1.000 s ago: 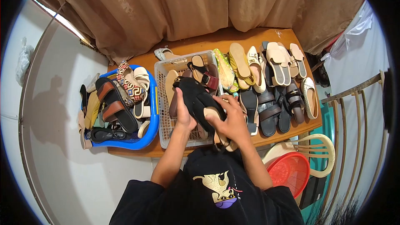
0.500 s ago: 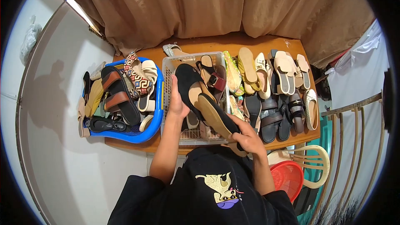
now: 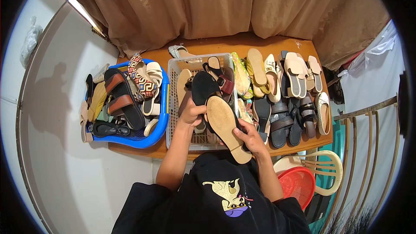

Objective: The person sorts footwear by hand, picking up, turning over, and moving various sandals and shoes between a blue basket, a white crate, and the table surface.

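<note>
A pair of black shoes (image 3: 205, 87) with tan soles is held over the white plastic basket (image 3: 170, 123). One shoe has its ridged tan sole (image 3: 223, 117) turned up toward me, overlapping the other. My left hand (image 3: 191, 113) is closed on the pair at its left side, thumb bent over the edge. With its thumb on the sole near the heel, my right hand (image 3: 252, 138) grips the right edge of the sole-up shoe. Behind them in the basket lie several shoes, among them a dark red one (image 3: 226, 86). The hands and pair cover part of the basket.
To the left stands a blue basket (image 3: 164, 115) heaped with sandals. Rows of paired shoes (image 3: 281, 123) line the right part of the wooden table (image 3: 216, 43). A red basket (image 3: 299, 186) sits on a cream chair (image 3: 331, 171) at lower right. A brown curtain (image 3: 216, 4) hangs behind.
My left hand has gone from flat and open beside the shoes to closed on them. The pair has been drawn toward me and turned, so one sole now faces up more fully.
</note>
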Tool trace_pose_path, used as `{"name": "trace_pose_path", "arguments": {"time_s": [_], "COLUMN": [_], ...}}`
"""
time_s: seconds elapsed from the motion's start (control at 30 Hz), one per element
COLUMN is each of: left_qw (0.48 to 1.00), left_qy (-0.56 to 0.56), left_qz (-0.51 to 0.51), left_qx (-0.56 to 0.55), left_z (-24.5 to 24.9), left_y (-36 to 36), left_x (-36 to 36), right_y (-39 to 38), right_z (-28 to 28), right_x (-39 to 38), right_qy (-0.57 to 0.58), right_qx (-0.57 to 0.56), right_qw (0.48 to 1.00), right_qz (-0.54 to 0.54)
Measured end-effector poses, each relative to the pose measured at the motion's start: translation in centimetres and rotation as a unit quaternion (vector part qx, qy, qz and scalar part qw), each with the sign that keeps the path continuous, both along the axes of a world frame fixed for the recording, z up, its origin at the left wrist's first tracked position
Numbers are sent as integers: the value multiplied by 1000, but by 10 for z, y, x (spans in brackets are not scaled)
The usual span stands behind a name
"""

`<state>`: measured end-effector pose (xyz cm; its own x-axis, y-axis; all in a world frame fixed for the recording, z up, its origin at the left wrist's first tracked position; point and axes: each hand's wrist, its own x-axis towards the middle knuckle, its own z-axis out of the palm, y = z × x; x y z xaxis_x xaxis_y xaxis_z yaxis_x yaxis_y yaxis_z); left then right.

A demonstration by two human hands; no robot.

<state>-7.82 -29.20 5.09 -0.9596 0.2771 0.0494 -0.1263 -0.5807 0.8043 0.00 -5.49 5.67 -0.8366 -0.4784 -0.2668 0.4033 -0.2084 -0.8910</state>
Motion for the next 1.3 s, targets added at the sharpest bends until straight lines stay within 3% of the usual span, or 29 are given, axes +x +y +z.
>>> {"name": "trace_pose_path", "arguments": {"time_s": [0.07,0.13,0.3,0.4,0.5,0.57,0.83,0.93,1.03,1.23,1.3], "left_qw": [1000,990,992,983,992,990,986,977,978,984,987], "left_qy": [-8,-81,-93,-109,-71,-132,-166,-213,-206,-161,-141], "left_qz": [10,-64,-6,-12,-20,6,15,-23,-20,30,46], "left_qx": [7,94,87,148,105,50,29,12,12,71,67], "left_z": [-16,-22,-7,-2,8,19,30,30,27,11,4], "left_y": [-1,-2,25,29,24,22,16,11,17,38,40], "left_x": [1,-1,-3,-2,-1,2,7,6,6,16,17], "right_y": [0,0,-4,-12,-12,-3,6,17,9,1,-3], "right_z": [0,0,7,9,7,-6,-10,-6,11,19,27], "right_x": [0,-1,1,6,4,-3,-4,-8,-6,-5,1], "right_qy": [-27,-53,-137,-154,-100,53,62,137,134,130,71], "right_qx": [-47,-81,-169,-217,-187,15,73,129,160,113,140], "right_qw": [998,995,976,964,977,996,992,981,977,985,986], "right_qz": [27,30,28,-1,-26,-72,-80,-41,-50,-27,-61]}}
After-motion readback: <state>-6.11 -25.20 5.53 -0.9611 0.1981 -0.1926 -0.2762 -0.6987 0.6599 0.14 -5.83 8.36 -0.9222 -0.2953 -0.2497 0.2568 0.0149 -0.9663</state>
